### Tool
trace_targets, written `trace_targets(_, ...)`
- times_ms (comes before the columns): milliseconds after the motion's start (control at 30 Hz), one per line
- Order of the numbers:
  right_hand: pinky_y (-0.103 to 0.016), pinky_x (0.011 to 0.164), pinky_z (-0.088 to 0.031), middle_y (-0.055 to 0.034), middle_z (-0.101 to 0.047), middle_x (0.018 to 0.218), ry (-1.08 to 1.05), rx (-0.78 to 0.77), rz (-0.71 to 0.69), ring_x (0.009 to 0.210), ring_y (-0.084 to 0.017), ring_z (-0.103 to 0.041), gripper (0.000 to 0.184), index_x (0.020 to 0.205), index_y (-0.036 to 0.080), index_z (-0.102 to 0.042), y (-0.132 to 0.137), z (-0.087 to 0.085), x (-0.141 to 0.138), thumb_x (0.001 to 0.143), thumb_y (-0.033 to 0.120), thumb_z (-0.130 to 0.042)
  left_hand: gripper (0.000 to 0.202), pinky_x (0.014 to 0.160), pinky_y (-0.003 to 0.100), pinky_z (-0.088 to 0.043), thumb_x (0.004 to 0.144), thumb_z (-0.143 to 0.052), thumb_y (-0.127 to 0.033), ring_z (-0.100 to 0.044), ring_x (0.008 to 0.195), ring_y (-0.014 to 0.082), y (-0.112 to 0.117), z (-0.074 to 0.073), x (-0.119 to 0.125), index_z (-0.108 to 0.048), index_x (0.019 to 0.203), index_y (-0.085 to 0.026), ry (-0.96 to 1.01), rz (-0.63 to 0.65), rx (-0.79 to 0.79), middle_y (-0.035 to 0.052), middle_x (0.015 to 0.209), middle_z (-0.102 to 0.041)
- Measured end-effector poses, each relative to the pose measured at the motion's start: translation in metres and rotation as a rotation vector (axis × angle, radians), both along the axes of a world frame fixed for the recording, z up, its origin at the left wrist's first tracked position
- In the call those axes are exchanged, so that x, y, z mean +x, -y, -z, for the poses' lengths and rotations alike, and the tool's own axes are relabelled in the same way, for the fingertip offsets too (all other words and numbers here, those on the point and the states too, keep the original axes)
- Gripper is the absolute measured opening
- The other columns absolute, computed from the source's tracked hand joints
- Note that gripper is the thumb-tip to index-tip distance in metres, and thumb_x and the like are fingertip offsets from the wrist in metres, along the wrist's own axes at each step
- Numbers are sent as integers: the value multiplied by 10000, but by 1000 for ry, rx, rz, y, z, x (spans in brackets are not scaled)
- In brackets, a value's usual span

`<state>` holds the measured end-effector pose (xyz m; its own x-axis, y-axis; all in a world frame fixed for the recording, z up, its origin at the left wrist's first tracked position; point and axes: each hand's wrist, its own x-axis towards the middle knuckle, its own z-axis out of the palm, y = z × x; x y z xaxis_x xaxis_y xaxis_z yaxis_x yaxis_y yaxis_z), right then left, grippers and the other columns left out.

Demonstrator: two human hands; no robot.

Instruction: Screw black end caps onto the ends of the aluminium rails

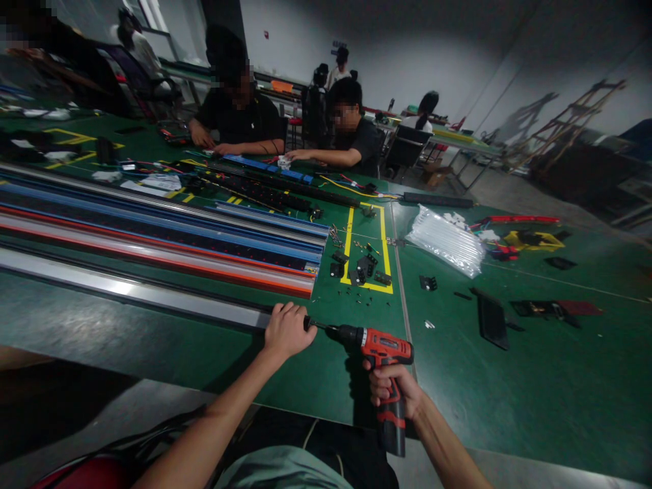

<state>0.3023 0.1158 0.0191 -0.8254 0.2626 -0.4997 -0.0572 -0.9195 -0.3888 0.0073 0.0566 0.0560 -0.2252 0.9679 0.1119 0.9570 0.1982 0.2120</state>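
My left hand (288,331) is closed over the near end of a long silver aluminium rail (127,288) that runs leftward along the green table (534,380). My right hand (394,390) grips the handle of a red and black cordless drill (379,360). The drill's bit points left and meets the rail's end right at my left fingers.
Red, blue and silver rails (168,241) lie stacked behind. A yellow-taped square (365,261) holds small black parts and screws. A bag of white tubes (445,241), black plates (492,318) and wires lie to the right. Two people sit working across the table.
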Motion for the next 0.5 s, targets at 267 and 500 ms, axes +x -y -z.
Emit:
trace_targets(267,-254,554,-425,112,-379,508,20,72,-32,437,-59,-339,188,905,158,-574,-2,-3,1,735,125,-649,197,819,427,-353,791,-539,-365,-589,878,278,0,0,0,-627,781,-189,-8,5,-3,102,828,-692)
trace_targets(500,-252,532,-422,112,-375,496,43,64,-9,428,-60,-336,222,933,144,-599,-1,-8,-2,720,126,-662,191,817,431,-353,787,-548,-367,-590,879,282,0,0,0,-626,774,-193,11,0,7,103,820,-689)
